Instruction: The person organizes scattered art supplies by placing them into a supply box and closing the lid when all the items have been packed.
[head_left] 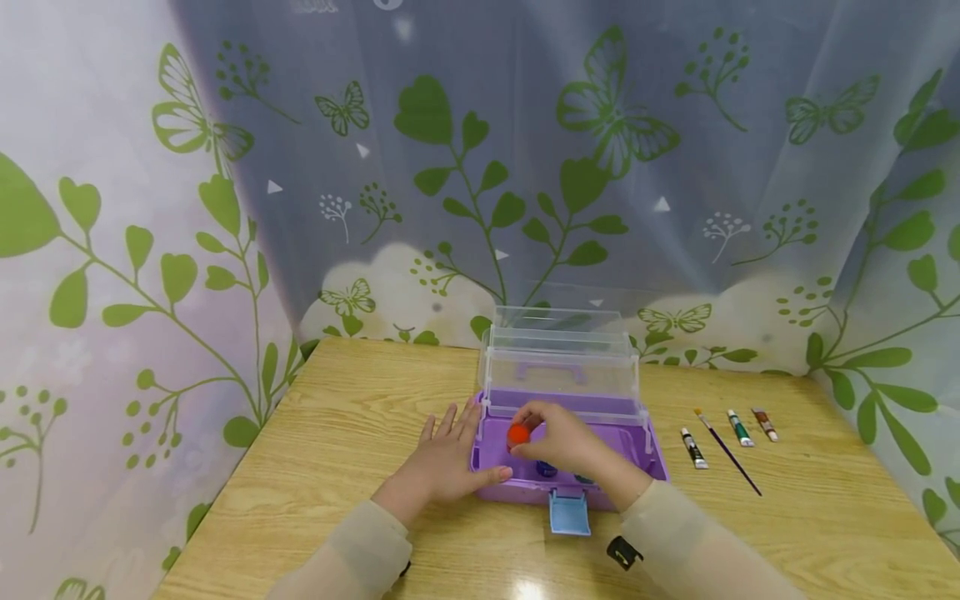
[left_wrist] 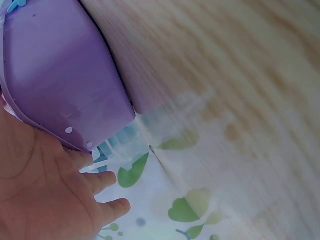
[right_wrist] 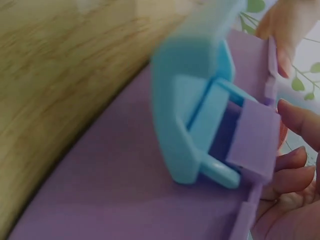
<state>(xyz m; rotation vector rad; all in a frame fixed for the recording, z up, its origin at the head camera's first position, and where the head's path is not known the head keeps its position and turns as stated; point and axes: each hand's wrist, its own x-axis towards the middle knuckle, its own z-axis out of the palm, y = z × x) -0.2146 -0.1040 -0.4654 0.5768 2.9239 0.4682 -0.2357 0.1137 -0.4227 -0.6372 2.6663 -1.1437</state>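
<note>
A purple plastic box [head_left: 517,493] stands on the table with its clear lid [head_left: 600,371] raised and its light blue latch [head_left: 570,517] hanging down in front. My right hand [head_left: 562,440] pinches a small round red jar [head_left: 517,434] over the box's inside. Below that hand a dark blue jar [head_left: 547,469] shows partly, and another small item beside it is mostly hidden. With fingers straight and spread, my left hand [head_left: 444,465] rests against the box's left side. The left wrist view shows its palm beside the purple wall [left_wrist: 60,70].
Right of the box lie a black-labelled paint tube [head_left: 693,450], a thin paintbrush [head_left: 729,454], a green tube [head_left: 740,428] and a reddish-brown tube [head_left: 765,425]. A patterned curtain [head_left: 525,125] hangs behind the wooden table [head_left: 360,400].
</note>
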